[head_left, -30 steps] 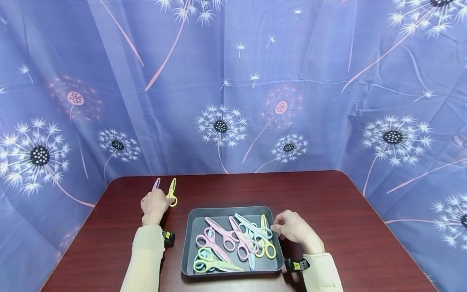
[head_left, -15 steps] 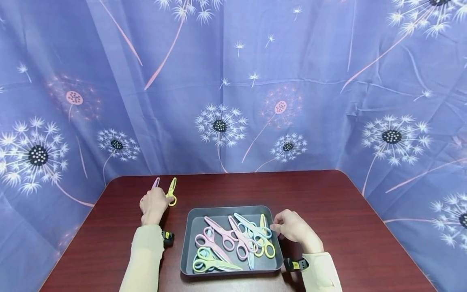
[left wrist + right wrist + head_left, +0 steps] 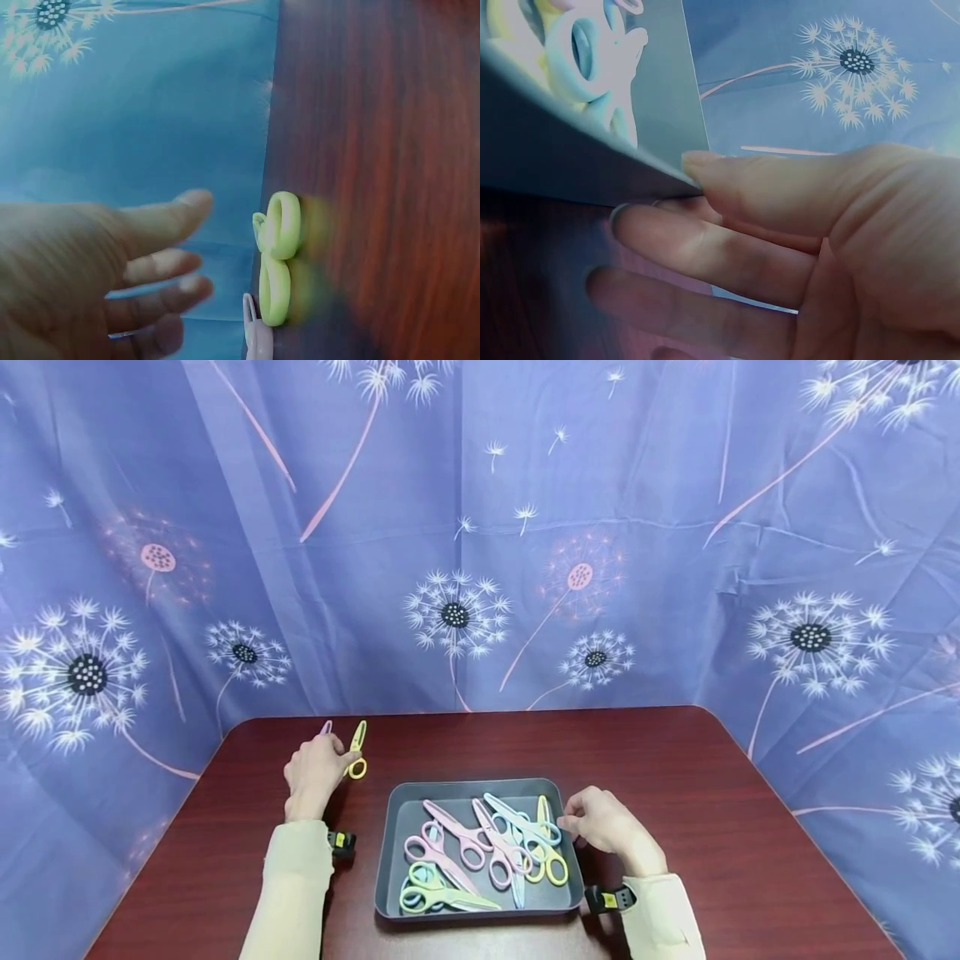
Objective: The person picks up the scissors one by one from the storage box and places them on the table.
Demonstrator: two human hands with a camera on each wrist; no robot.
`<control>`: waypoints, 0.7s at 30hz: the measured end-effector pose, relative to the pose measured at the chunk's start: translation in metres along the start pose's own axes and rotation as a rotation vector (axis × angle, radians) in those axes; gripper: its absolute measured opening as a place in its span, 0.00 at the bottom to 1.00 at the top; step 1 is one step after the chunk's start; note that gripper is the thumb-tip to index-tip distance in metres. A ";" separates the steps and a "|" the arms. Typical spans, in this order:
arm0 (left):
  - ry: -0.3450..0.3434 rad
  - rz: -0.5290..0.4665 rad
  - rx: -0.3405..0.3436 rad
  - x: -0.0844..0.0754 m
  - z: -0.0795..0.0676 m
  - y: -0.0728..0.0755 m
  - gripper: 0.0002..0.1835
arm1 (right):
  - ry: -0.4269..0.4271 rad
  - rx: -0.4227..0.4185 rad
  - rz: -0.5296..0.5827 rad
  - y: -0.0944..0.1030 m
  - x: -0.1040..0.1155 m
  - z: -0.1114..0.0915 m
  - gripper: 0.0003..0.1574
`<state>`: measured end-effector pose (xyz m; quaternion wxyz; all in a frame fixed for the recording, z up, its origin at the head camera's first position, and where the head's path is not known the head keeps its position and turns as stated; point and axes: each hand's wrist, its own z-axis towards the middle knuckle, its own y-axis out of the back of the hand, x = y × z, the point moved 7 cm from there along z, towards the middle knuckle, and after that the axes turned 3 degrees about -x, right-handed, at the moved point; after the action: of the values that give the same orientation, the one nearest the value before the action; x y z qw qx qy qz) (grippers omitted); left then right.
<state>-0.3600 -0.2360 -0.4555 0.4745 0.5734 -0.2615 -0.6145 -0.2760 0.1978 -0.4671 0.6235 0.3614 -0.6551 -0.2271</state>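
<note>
At the far left of the table, my left hand (image 3: pixel 315 772) hovers with its fingers spread and nothing between them. Below it lie yellow scissors (image 3: pixel 359 739) and pink scissors (image 3: pixel 326 727), the latter mostly hidden by the hand in the head view. In the left wrist view, the yellow handle rings (image 3: pixel 291 225) and the pink scissors (image 3: pixel 259 341) sit apart from the fingers. My right hand (image 3: pixel 603 822) pinches the right rim of a dark grey tray (image 3: pixel 405 802), its thumb (image 3: pixel 727 184) at the edge and fingers against the outer wall.
Several scissors lie overlapping in the tray: pink (image 3: pixel 450 827), light green (image 3: pixel 457 900), light blue (image 3: pixel 517 817) and yellow (image 3: pixel 543 814) ones. A blue dandelion-print cloth (image 3: pixel 375 527) hangs behind the dark red table (image 3: pixel 735 827).
My left hand has risen and drifted slightly left, off the pink scissors, which stay on the table beside the yellow ones. The right hand keeps its hold at the tray's rim.
</note>
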 end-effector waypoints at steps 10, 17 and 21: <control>-0.086 -0.006 -0.008 -0.012 -0.009 0.018 0.16 | 0.028 -0.010 -0.011 0.003 0.001 0.000 0.13; -0.204 -0.026 0.070 -0.024 -0.020 0.021 0.19 | 0.015 -0.003 -0.019 0.001 0.001 -0.002 0.14; -0.314 -0.021 0.151 -0.031 -0.025 0.015 0.28 | 0.030 -0.011 -0.018 0.000 0.001 -0.002 0.13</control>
<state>-0.3349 -0.2090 -0.4332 0.3769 0.5073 -0.3718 -0.6800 -0.2742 0.1978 -0.4662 0.6331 0.3673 -0.6411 -0.2307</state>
